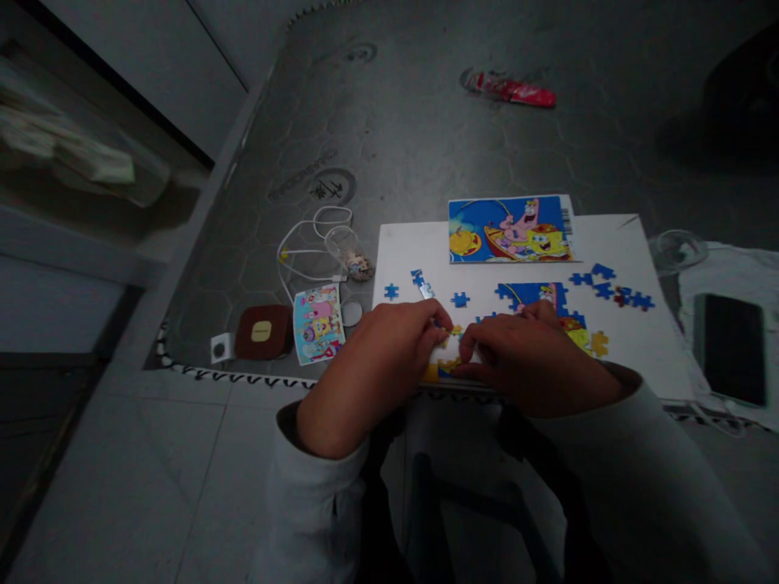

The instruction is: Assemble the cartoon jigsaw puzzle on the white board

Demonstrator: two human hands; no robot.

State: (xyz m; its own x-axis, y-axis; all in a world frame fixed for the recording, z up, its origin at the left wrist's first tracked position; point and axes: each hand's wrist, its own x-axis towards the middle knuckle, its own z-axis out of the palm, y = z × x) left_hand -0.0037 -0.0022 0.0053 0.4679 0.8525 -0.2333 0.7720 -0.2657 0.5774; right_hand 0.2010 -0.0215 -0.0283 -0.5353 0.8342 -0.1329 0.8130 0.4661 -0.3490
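Note:
A partly joined cartoon jigsaw puzzle [535, 307] lies on a white board [614, 243], with a printed picture card [510, 229] at the board's far edge. My left hand [377, 357] and my right hand [523, 349] meet at the puzzle's near edge, their fingers curled over a pale section [447, 353] between them. Several loose blue pieces [608, 284] are scattered to the right, and a few more [459, 299] lie just beyond my fingers. The hands hide part of the puzzle.
On the grey mat [395, 138], left of the board, are a white cable [310, 251], a clear bottle [350, 253], a brown pad [263, 332] and a cartoon card [319, 324]. A black phone [733, 349] lies on white cloth at right. A red wrapper [508, 88] lies farther off.

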